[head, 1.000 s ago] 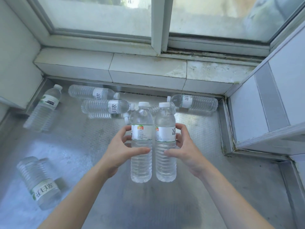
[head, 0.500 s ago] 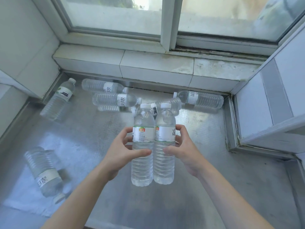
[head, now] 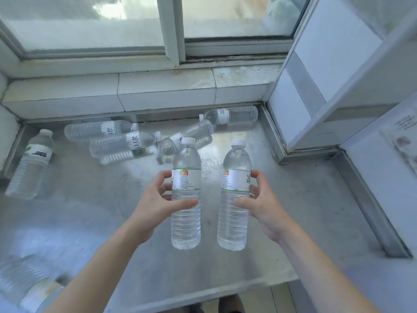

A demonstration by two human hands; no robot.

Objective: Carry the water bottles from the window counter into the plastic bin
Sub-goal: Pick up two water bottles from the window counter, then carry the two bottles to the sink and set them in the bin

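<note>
My left hand (head: 155, 202) grips an upright clear water bottle (head: 186, 220) with a white cap, lifted above the steel window counter (head: 293, 211). My right hand (head: 261, 202) grips a second upright bottle (head: 234, 220) a little to its right, with a gap between the two. More bottles lie on their sides on the counter: a cluster (head: 121, 143) near the back wall, one (head: 232, 115) at the back right, one (head: 31, 166) at the far left, one (head: 29, 288) at the front left corner. The plastic bin is out of view.
A tiled ledge (head: 135, 93) and the window frame (head: 171, 30) close off the back. A white cabinet (head: 338, 75) stands at the right, with a raised steel rim (head: 370, 208) along that side. The counter's front edge (head: 203, 294) runs below my forearms, floor beneath.
The two held bottles, pressed side by side earlier, have come apart and moved back toward me. My view has shifted backward and right, so the counter's front edge now shows.
</note>
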